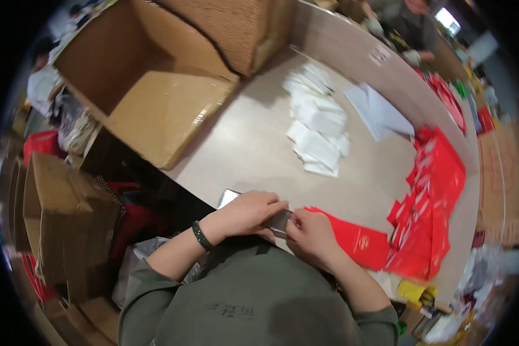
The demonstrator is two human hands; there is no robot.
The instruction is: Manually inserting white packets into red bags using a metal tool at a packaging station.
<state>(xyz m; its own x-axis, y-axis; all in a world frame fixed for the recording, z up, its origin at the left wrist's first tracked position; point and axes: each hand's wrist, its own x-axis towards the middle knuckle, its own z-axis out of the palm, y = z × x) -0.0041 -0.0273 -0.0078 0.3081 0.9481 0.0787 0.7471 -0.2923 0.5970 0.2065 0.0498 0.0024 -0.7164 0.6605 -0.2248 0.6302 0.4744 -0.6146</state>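
Both my hands meet at the near edge of the beige table [254,144]. My left hand [249,212], with a dark bead bracelet on the wrist, lies over a small grey flat piece [278,219] and grips it. My right hand [308,233] pinches the same piece from the right side. A flat red envelope [360,242] lies under and just right of my right hand. A corner of a pale flat item [229,196] shows from under my left hand.
A large open cardboard box [150,86] stands at the table's left. White folded packets [320,124] and white sheets [380,112] lie mid-table. Piles of red envelopes [432,202] fill the right. More cartons [63,219] stand on the floor at left. Another person's hands [412,55] work at the far end.
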